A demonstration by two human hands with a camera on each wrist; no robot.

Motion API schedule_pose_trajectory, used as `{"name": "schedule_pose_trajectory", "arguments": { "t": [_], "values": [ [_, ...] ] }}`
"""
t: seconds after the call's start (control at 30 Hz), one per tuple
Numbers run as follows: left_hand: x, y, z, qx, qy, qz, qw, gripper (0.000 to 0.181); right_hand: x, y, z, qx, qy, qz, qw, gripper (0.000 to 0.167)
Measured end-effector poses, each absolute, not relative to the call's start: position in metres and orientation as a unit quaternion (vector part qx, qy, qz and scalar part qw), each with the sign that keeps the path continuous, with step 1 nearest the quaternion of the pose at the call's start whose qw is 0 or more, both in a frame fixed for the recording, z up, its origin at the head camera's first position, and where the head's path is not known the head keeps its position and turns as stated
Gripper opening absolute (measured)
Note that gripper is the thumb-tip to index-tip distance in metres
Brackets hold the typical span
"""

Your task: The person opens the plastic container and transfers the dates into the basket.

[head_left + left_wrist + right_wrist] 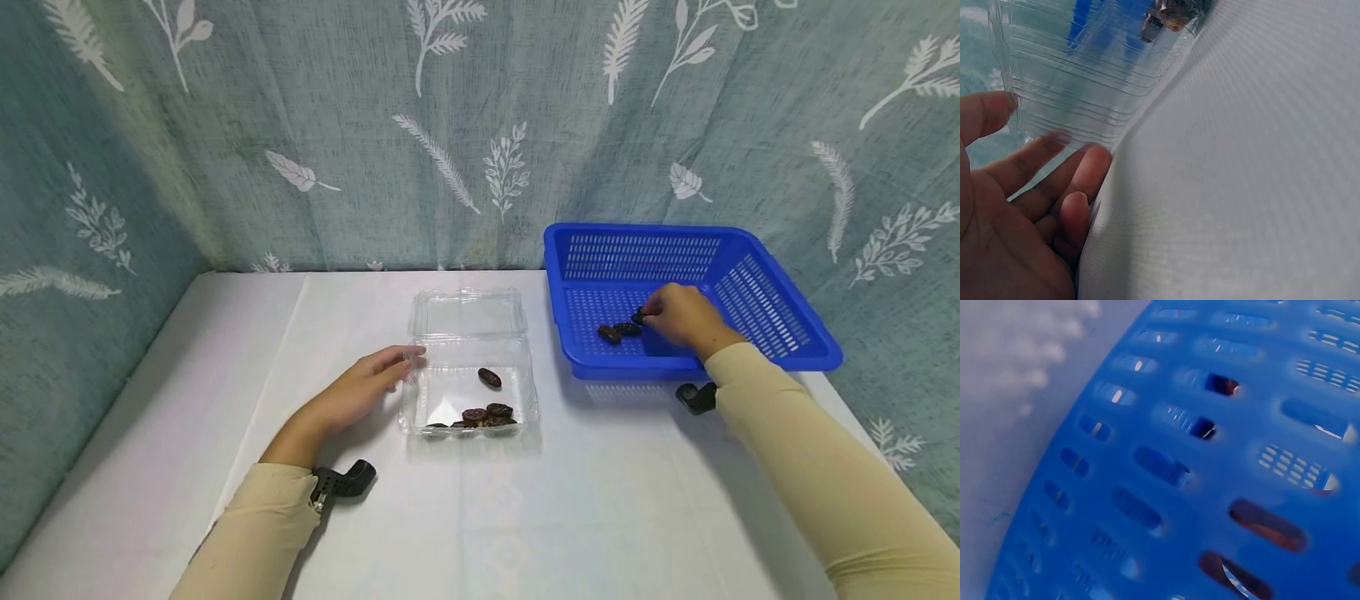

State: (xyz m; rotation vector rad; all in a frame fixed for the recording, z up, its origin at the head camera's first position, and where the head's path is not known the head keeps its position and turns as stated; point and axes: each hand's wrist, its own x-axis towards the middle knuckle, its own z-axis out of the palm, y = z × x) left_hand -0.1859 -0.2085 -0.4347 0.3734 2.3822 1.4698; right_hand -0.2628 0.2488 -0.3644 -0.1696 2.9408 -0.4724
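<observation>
My right hand (681, 317) reaches into a blue plastic basket (562, 333) and pinches a dark brown date (638, 317) at the fingertips. Beside it on the basket floor lie two more dates (611, 333). In the right wrist view the slotted basket wall (1210, 481) hides most of that hand. At the left side of a clear plastic clamshell box (471, 387), my left hand (360, 387) rests its loosely extended fingers against the wall. One date (490, 378) lies alone within this box, and several others gather along its near edge. The box's lid (468, 314) is folded back.
A white cloth (480, 517) covers the table. Behind it hangs a grey-green curtain (360, 200) with white leaf prints, which also runs along the left side. The basket stands at the table's right end, to the right of the box.
</observation>
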Motion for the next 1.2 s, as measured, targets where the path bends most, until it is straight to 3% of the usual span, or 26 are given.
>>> {"name": "schedule_pose_trajectory", "arguments": {
  "t": [0.47, 0.73, 1.0, 1.2],
  "values": [
    [-0.185, -0.213, -0.439, 0.131, 0.826, 0.526, 0.152, 0.044, -0.263, 0.244, -0.363, -0.068, 0.985, -0.147, 0.065, 0.027],
    [-0.187, -0.210, -0.438, 0.138, 0.827, 0.522, 0.160, 0.046, -0.249, 0.233, -0.351, -0.138, 0.969, -0.201, -0.026, 0.024],
    [-0.187, -0.210, -0.437, 0.133, 0.828, 0.520, 0.164, 0.045, -0.221, 0.184, -0.342, -0.257, 0.924, -0.248, -0.138, 0.016],
    [-0.186, -0.210, -0.436, 0.130, 0.827, 0.521, 0.169, 0.046, -0.199, 0.144, -0.343, -0.323, 0.891, -0.286, -0.142, 0.016]
  ]
}}
